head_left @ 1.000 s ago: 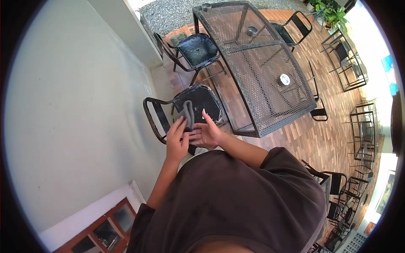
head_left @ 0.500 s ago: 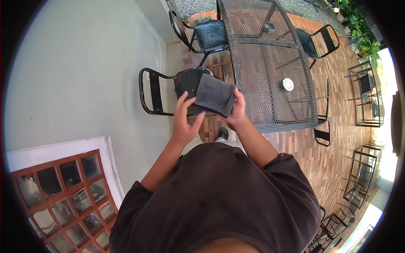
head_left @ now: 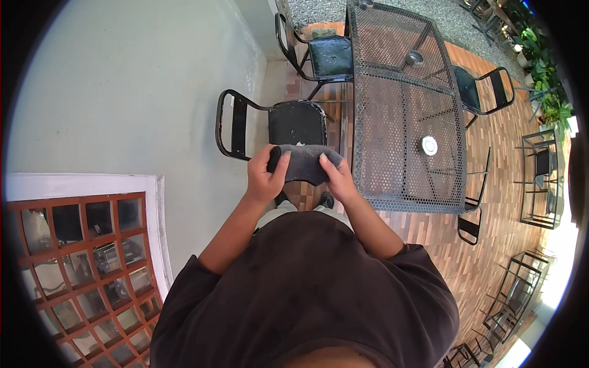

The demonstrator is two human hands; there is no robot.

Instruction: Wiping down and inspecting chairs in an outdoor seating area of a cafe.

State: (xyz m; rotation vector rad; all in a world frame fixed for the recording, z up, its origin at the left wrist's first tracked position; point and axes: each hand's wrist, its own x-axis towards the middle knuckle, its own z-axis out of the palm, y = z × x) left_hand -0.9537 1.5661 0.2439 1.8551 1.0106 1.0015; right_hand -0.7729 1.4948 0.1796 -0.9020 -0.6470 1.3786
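Note:
A folded dark grey cloth [head_left: 304, 164] is stretched between my two hands in front of my body. My left hand [head_left: 265, 175] grips its left end, thumb on top, where the edge curls over and looks black. At the opposite end, my right hand [head_left: 338, 179] pinches the cloth with the thumb laid over it. Just beyond the cloth stands a black metal chair [head_left: 297, 121] with worn paint and a pale patch on the front of its seat. The cloth overlaps the chair's near edge in view; whether they touch I cannot tell.
A perforated metal table [head_left: 383, 138] stands to the right, bearing a round white dish [head_left: 429, 145] and a metal ashtray [head_left: 415, 58]. More black chairs [head_left: 331, 56] surround it. A pale wall [head_left: 141, 92] and a red-framed window [head_left: 86, 245] are at left.
My left hand, loose beside the cloth before, has closed on its left end. The cloth has come lower and is now stretched between both hands. The view has shifted, showing more of the chair seat.

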